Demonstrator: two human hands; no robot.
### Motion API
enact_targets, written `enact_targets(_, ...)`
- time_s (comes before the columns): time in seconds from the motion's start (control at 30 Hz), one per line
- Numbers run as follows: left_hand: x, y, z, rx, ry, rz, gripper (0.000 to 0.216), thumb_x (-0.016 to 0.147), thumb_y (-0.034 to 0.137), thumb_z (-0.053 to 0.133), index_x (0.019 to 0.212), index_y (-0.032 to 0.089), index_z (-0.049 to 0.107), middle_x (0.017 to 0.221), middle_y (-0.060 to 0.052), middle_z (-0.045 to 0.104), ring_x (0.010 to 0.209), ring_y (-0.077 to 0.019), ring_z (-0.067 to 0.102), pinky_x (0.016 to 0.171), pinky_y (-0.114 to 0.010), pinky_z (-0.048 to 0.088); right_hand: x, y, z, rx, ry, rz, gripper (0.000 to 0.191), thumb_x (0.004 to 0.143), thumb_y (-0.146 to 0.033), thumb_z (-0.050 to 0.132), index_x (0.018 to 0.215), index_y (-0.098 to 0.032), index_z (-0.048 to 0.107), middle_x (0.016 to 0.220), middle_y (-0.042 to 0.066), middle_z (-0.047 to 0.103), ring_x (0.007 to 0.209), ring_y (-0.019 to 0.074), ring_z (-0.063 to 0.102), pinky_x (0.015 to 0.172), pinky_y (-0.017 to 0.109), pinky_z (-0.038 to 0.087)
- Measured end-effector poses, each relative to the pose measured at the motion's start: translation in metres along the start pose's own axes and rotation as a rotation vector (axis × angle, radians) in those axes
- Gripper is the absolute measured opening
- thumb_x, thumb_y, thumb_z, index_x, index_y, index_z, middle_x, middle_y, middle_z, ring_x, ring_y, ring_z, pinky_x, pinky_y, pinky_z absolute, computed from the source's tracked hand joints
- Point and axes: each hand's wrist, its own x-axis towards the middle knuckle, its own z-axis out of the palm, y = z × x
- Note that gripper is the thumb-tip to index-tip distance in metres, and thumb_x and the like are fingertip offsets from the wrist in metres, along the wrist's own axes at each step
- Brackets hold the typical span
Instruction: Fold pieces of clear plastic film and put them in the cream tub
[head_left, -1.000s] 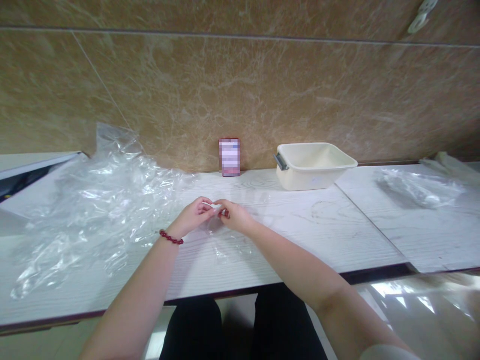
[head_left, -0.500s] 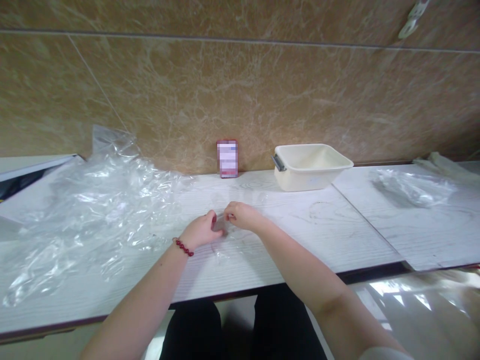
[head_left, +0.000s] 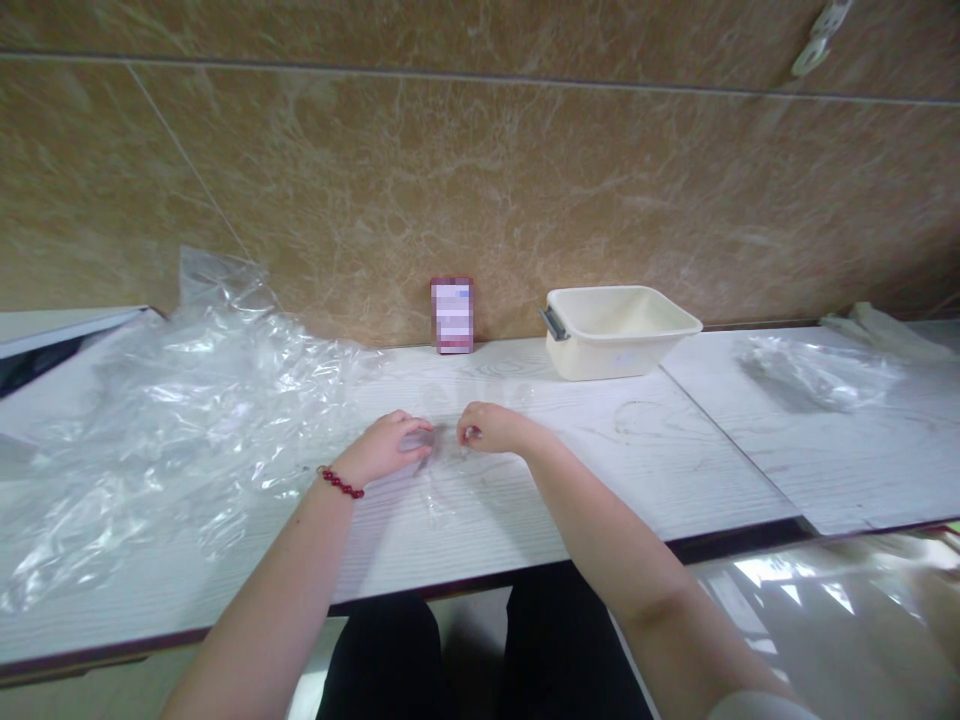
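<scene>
My left hand [head_left: 388, 446] hovers low over the white wood-grain tabletop [head_left: 360, 570], thumb and fingers apart, with nothing visible in it. A bracelet of dark red beads [head_left: 341, 482] circles that wrist. Facing it, my right hand [head_left: 493, 428] has its fingers curled into a pinch on a small bit of clear plastic [head_left: 473, 433]; its full shape is hard to make out. Thin clear plastic film [head_left: 442, 505] lies between and below the hands, barely visible against the white. Left of my left hand spreads a large heap of crumpled clear plastic [head_left: 225, 390].
A cream plastic tub [head_left: 611, 355] with a grey clip stands against the brown marbled wall. A phone-like device [head_left: 452, 316] with a blurred screen leans there too. Another clear plastic bundle [head_left: 825, 375] lies at the right. The table's front edge [head_left: 420, 597] runs close to my legs.
My left hand has moved left, away from my right hand, and its fingers stay apart. My right hand has shifted slightly right, still pinched. The gap between them has widened.
</scene>
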Motion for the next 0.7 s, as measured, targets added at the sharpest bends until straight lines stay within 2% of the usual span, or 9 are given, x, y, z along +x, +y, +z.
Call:
enact_targets(0.13,0.002,0.001,0.006,0.044,-0.013,-0.026,0.044,0.068,0.05,0.047,0.105,0.027,0.055,0.107,-0.006,0.049,0.098,-0.0202,0.045,0.088,-0.031,0.031,-0.002,0.0,-0.005,-0.011,-0.009,0.035,0.022,0.063,-0.006,0.047,0.073,-0.016,0.065,0.076,0.004,0.056,0.075,0.0125,0.051,0.069,0.021,0.038)
enact_targets(0.27,0.003,0.0,0.01,0.083,-0.02,-0.053,0.046,0.069,0.056,0.043,0.107,0.032,0.054,0.12,-0.006,0.043,0.112,-0.0242,0.034,0.094,-0.036,0.023,-0.003,-0.003,-0.009,-0.03,-0.038,0.083,0.025,0.063,-0.007,0.047,0.076,-0.017,0.066,0.079,0.004,0.058,0.075,0.0128,0.052,0.069,0.021,0.039)
enact_targets(0.53,0.0,-0.001,0.015,0.148,-0.186,-0.163,0.063,0.062,0.066,0.04,0.118,0.037,0.04,0.138,-0.004,0.016,0.124,-0.0341,0.008,0.094,-0.051,0.006,-0.005,-0.001,-0.013,-0.029,-0.077,0.128,0.025,0.065,-0.008,0.048,0.078,-0.017,0.067,0.08,0.004,0.061,0.078,0.0136,0.053,0.072,0.022,0.04)
enact_targets(0.6,-0.001,-0.001,0.014,0.153,-0.215,-0.176,0.067,0.061,0.067,0.04,0.12,0.036,0.037,0.139,-0.005,0.012,0.124,-0.0343,0.005,0.094,-0.051,0.005,-0.008,-0.002,-0.016,-0.048,-0.08,0.169,0.026,0.066,-0.009,0.047,0.08,-0.018,0.067,0.085,0.005,0.06,0.08,0.0145,0.053,0.075,0.024,0.039)
enact_targets(0.7,-0.002,0.0,0.013,0.164,-0.237,-0.18,0.068,0.062,0.067,0.039,0.122,0.037,0.033,0.14,-0.004,0.008,0.124,-0.0333,0.003,0.094,-0.051,0.003,-0.013,-0.01,-0.02,-0.094,-0.011,0.211,0.032,0.07,-0.01,0.044,0.091,-0.022,0.064,0.101,0.007,0.056,0.093,0.0175,0.049,0.082,0.03,0.037)
